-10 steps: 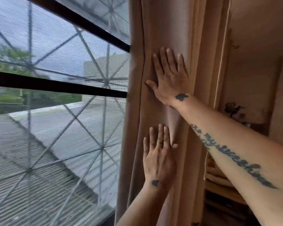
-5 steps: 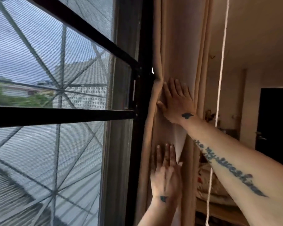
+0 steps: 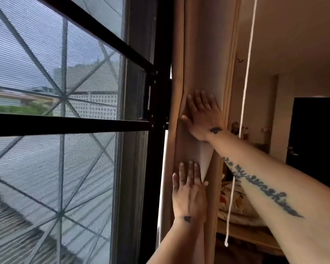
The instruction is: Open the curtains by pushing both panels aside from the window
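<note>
The beige fabric curtain (image 3: 198, 73), bunched into soft vertical folds beside the black metal window frame (image 3: 160, 130), is pressed by the flat, spread right hand (image 3: 203, 115) and left hand (image 3: 189, 195); nothing is gripped.

We see the curtain (image 3: 204, 54) as matt beige cloth, soft and folded in long pleats, pale lining showing mid-frame. At left the window frame (image 3: 69, 123) looks like dark painted metal, faintly glossy, with a fine woven mesh screen (image 3: 27, 54) over it. At right hangs a white twisted cord (image 3: 246, 77); the shelf (image 3: 251, 237) at lower right looks like wood.
</note>
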Available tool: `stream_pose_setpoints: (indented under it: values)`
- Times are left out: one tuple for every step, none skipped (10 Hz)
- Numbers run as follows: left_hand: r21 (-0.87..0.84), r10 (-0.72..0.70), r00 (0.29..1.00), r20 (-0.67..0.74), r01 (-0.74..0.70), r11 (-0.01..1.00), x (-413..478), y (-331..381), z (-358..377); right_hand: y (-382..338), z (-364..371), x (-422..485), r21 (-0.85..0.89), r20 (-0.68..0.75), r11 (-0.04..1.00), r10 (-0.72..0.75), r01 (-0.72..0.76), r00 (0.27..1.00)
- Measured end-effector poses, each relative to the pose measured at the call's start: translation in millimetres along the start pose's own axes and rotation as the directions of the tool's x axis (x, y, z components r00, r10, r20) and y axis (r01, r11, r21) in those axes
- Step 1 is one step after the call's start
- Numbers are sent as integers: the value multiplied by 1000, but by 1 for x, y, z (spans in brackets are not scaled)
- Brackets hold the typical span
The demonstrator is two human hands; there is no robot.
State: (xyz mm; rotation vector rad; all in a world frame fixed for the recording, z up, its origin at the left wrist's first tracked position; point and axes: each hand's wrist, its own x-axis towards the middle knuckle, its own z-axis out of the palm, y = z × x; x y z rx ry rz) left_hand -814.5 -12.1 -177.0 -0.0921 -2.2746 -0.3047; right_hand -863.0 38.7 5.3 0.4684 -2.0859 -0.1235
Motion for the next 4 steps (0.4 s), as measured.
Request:
stream_pose_setpoints:
  values:
    - [18, -10, 1000, -22, 10, 1000, -17, 3, -8, -7, -19, -14, -9, 13, 1000, -5, 5, 1000]
    - [30, 1, 1000, -28, 0, 1000, -58, 4, -15, -11, -39, -33, 17, 35, 1000, 14, -15, 999]
    - [31, -15, 1000, 13, 15, 999, -123, -12, -4, -21, -53, -60, 88, 32, 996, 20, -22, 999]
    - [126, -84, 984, -157, 104, 987, -216, -32, 15, -34, -70, -96, 175, -19, 984, -38, 41, 999]
